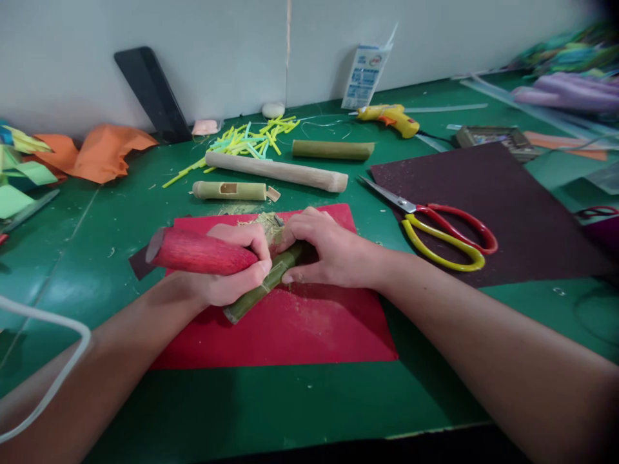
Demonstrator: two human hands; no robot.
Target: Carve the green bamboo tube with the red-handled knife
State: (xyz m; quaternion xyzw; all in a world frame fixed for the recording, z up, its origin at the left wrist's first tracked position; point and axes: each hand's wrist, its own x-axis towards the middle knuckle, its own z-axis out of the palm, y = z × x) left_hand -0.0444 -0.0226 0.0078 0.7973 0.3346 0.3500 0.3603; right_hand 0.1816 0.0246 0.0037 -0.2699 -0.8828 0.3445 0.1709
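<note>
My left hand (236, 287) is closed around a tool with a thick red handle (200, 251). Its working end is hidden behind my fingers, close to the upper side of a green bamboo tube (249, 301). That tube lies slanted on a red sheet (329, 332), with a light scratched outline on its skin. My right hand (333, 248) grips the tube's far end, thumb on the near side and fingers over the top. Pale shavings (265, 222) are heaped just beyond the hands, and fine dust is scattered over the sheet.
Behind the sheet lie a bamboo piece with a cut window (251, 191), a pale stick (280, 171) and another bamboo tube (333, 150). Scissors (435, 232) rest on dark paper (522, 225) at right. A yellow glue gun (389, 119) and phone-like black slab (152, 93) are near the wall.
</note>
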